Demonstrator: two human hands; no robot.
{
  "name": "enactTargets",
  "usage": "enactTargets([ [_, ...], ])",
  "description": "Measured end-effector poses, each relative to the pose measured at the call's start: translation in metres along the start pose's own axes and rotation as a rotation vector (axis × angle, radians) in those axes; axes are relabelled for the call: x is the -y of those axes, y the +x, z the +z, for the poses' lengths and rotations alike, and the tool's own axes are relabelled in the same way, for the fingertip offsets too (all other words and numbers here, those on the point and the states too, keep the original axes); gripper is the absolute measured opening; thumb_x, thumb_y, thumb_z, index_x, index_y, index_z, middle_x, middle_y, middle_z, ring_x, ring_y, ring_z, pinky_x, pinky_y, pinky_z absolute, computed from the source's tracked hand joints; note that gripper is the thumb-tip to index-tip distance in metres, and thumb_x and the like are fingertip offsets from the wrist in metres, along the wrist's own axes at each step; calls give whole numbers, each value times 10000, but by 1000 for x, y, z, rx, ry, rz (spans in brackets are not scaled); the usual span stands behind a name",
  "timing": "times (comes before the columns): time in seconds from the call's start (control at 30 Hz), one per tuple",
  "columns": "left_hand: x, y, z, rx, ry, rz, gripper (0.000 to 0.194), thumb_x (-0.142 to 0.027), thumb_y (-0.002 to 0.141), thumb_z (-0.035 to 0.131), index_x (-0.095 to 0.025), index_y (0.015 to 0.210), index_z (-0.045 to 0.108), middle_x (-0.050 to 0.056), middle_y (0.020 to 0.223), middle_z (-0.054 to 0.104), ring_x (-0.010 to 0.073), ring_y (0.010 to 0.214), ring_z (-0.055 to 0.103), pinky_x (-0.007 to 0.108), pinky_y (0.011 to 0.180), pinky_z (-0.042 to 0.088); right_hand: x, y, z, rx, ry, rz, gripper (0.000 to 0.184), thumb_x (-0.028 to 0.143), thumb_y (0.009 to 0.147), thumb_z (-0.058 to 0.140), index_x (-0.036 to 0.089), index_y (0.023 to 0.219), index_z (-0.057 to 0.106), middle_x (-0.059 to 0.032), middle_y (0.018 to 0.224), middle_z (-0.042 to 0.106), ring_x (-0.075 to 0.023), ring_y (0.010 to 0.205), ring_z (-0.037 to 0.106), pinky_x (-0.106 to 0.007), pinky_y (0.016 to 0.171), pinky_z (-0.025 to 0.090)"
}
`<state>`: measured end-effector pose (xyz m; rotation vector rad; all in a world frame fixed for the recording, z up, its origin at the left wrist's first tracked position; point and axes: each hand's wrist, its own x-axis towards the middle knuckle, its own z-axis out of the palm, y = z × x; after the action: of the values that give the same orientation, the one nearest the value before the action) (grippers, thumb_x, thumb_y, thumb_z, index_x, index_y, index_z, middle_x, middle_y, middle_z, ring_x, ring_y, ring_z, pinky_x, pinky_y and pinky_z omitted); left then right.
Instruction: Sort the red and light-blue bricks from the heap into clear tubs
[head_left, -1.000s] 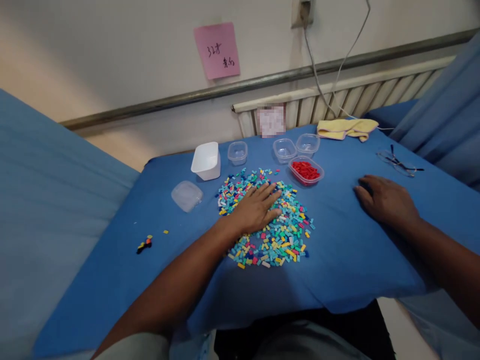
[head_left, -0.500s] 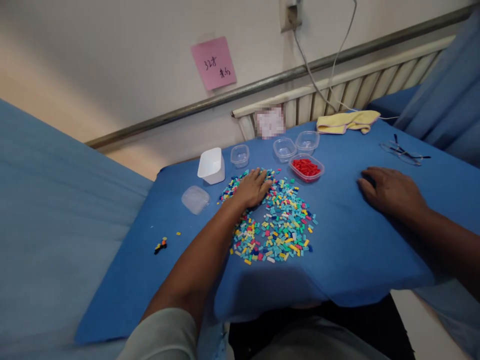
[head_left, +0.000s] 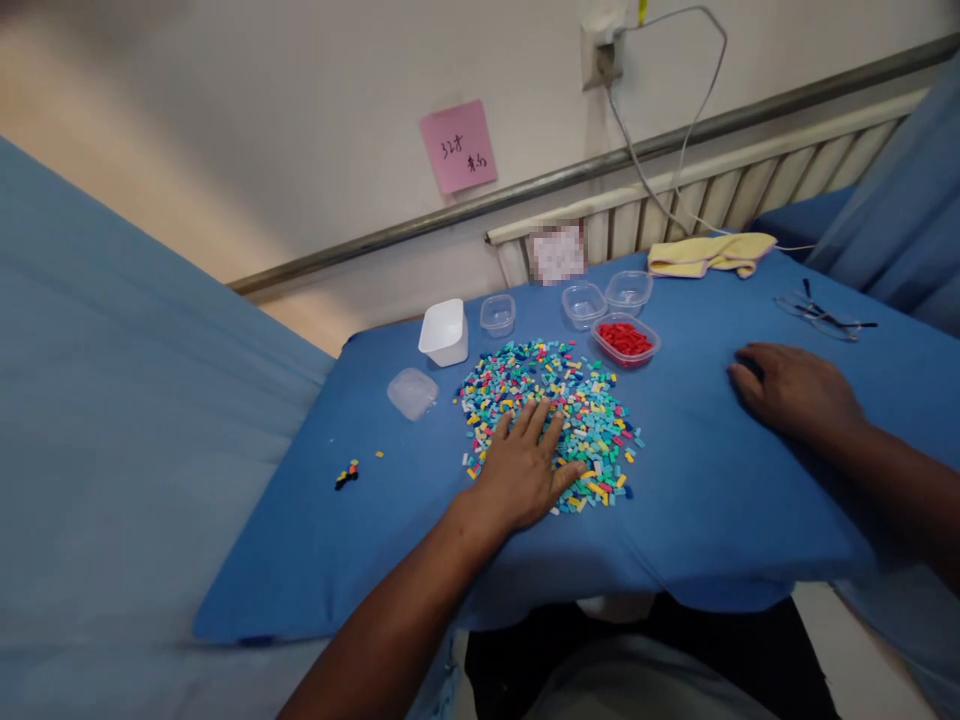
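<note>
My left hand (head_left: 525, 470) lies flat on the near edge of the brick pile (head_left: 555, 410), palm down, with the fingers spread wide over the small coloured bricks. It holds nothing; the fingertips only press on the bricks. Most of the pile is beyond my fingers and to their right, so the hand covers only the near-left part of it.

My right hand (head_left: 799, 390) rests well to the right of the pile, palm down on the blue cloth (head_left: 712, 500). Its fingers are loosely curled and it grips nothing. It does not touch any brick.

Just behind the pile, at its far right corner, stands a clear box (head_left: 626, 340) filled with red bricks. Behind this box there are two empty clear tubs (head_left: 607, 297), side by side. A third small tub (head_left: 498, 314) stands behind the pile at its far left, and next to it a white cup (head_left: 445, 332). A clear lid (head_left: 412, 392) lies left of the pile, near but apart from it. Further left of the pile, well apart, a few loose bricks (head_left: 349, 473) lie on the cloth.

Far right behind the pile I see a yellow towel (head_left: 712, 254) and glasses (head_left: 821, 315).
</note>
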<state>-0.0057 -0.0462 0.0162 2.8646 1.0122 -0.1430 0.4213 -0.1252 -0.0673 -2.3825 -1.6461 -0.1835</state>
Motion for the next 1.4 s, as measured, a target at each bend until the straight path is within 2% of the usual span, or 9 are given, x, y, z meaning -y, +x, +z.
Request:
enactTargets([
  [0.1,-19,-15,6,-51,-3,7,886,-794,1105,313,-220,1777,381,187,1875,180,433,1744,203,731,1371,255,-2,0,1,23,-12,-1,632,530,1108,374,92,1389,733,-227,1405,762,-396,1253,711,-503,1054,529],
  [0.3,-51,-1,30,-144,9,306,792,-747,1131,292,-269,1746,438,129,1870,263,352,1735,273,635,1384,304,0,-5,0,16,29,40,654,551,1097,353,106,1355,756,-227,1399,769,-403,1252,716,-513,1061,531],
  [0.5,6,31,9,-131,51,66,653,-571,1177,381,-218,1716,485,151,1841,339,364,1725,297,632,1406,247,2,-4,-5,-1,82,45,637,528,1104,372,85,1328,772,-248,1348,784,-422,1235,730,-529,1061,546],
  [0.63,48,5,-15,-125,-41,-134,697,-573,1187,326,-175,1752,419,188,1865,253,370,1740,253,602,1407,251,15,-24,-18,-8,160,-2,593,523,1135,388,116,1355,759,-223,1372,783,-369,1274,734,-499,1097,566],
  [0.73,57,-44,-12,-94,-117,-200,849,-694,1145,376,-164,1802,288,216,1886,132,391,1764,129,621,1411,223,46,-59,-29,-39,356,-261,547,568,1112,533,172,1450,699,-193,1499,727,-355,1391,689,-540,1229,521],
  [0.83,47,-85,5,-33,-132,-212,1000,-828,1057,467,-238,1825,218,196,1893,82,448,1756,94,714,1378,237,88,-87,-30,33,374,-541,838,669,1038,653,204,1708,457,-202,1785,445,-408,1615,489,-626,1293,464],
  [0.93,32,-95,21,2,-114,-196,1050,-860,1022,510,-260,1828,206,195,1893,29,474,1752,65,782,1349,228,124,-89,-20,95,305,-610,981,760,993,666,204,1756,400,-225,1839,325,-456,1691,345,-687,1307,419],
  [1.27,29,-31,30,-164,-84,-108,882,-699,1094,541,-177,1778,349,248,1875,156,438,1750,164,682,1387,251,215,-56,23,20,419,-454,802,623,1116,479,85,1711,457,-280,1822,326,-445,1728,253,-668,1359,330],
  [1.4,43,11,25,-220,-70,-71,760,-569,1122,562,-176,1753,405,226,1862,240,416,1740,225,644,1395,264,256,-19,33,-60,627,-386,690,527,1131,427,58,1622,550,-298,1779,396,-433,1712,300,-691,1353,326],
])
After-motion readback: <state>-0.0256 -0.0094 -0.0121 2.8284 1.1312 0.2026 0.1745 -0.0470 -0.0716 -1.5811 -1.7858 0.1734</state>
